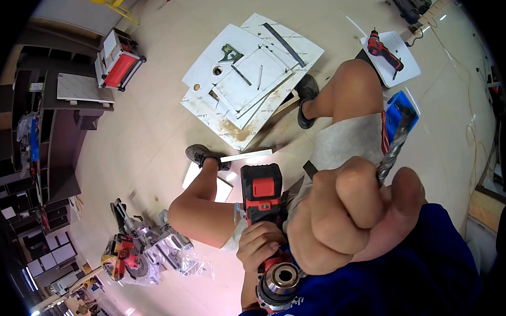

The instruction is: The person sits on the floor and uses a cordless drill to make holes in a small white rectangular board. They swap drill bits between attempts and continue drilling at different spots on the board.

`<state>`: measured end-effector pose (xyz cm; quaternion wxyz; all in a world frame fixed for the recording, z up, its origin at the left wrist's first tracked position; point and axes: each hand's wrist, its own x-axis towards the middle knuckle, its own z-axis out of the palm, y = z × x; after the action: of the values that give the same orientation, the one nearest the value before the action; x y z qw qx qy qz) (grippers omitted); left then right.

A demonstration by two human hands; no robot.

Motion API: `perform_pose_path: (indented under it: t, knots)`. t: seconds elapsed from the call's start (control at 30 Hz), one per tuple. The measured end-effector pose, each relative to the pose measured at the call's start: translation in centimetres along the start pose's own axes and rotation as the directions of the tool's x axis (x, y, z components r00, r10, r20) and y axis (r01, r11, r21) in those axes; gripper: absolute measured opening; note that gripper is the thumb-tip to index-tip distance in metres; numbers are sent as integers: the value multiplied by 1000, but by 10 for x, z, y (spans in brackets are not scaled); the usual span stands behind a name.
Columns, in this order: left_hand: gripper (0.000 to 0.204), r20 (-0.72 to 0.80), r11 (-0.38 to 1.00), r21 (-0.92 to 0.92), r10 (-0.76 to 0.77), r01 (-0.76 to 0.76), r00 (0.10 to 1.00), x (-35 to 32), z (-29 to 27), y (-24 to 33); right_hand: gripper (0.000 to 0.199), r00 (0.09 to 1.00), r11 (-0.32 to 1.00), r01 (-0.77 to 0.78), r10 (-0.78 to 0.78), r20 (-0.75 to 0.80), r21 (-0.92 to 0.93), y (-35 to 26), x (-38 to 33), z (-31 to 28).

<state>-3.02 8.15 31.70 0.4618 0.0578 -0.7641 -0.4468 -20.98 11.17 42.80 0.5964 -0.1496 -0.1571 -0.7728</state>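
Close under the camera, the right hand [351,216] is closed in a fist around a twisted drill bit [396,143], whose spiral end sticks up past the thumb toward the upper right. The fist fills the middle of the view and hides part of the lap and the right leg behind it. Just left of it, the left hand [259,245] wraps around the grip of a red and black drill [264,214]; the chuck [282,278] faces the camera with its jaws open and empty, and the battery end points away toward the floor. Bit and chuck are apart.

Beyond the hands, bare knees and grey shorts [342,143] show, with both shoes [202,154] set on the pale floor. Behind the bit lies a blue case [400,109]. A white strip [246,156] lies by the left shoe. Farther out, a stack of white panels [249,79] with holes and metal strips rests on the floor. To the right, a second red drill [383,48] lies on a small white board [401,61]. At lower left stands a mitre saw [135,248], and dark shelving [54,138] lines the far left.
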Motion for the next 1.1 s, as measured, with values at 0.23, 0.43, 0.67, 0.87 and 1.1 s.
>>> perform_pose_path:
  t: [0.23,0.43,0.67,0.87,1.1]
  knots:
    - [23,21,996,-31,88,-87,996,-6,5,-13,52,986,993,-109,102,-135,-43,6,-7,-5]
    - [22,28,995,-18,102,-101,994,-9,6,-13,50,976,989,-135,123,-182,-55,8,-7,3]
    - [21,46,993,-26,116,-115,992,-7,9,-16,41,998,953,-61,54,-32,-296,13,-10,-13]
    - [21,34,991,-43,129,-127,991,-8,15,-19,40,999,904,10,9,42,-428,20,-20,-27]
    - [20,11,989,-65,135,-134,991,-7,26,-31,44,999,909,38,-39,8,-415,25,-28,-48]
